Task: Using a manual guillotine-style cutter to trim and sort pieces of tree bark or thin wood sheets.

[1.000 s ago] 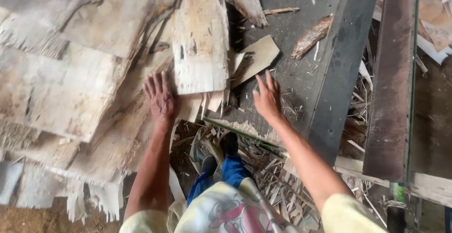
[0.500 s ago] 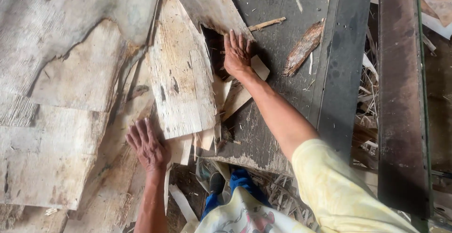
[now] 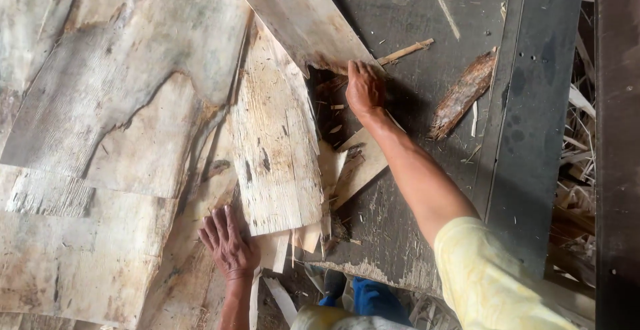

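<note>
My right hand [image 3: 363, 89] grips the lower edge of a pale veneer sheet [image 3: 300, 17] that lies tilted over the dark table [image 3: 433, 170]. My left hand [image 3: 228, 242] rests flat, fingers spread, on the veneer pile by the bottom edge of a long narrow sheet [image 3: 277, 150]. A small veneer offcut [image 3: 357, 167] lies under my right forearm.
Large overlapping veneer sheets [image 3: 113, 117] cover the left side. A bark strip [image 3: 462, 95] and a thin stick [image 3: 405, 52] lie on the table. A dark metal rail [image 3: 533, 117] runs down the right, with wood scraps [image 3: 577, 197] beyond it.
My right hand has reached further up the table and taken hold of the upper veneer sheet's edge. My left hand has stayed on the pile near the long sheet's bottom.
</note>
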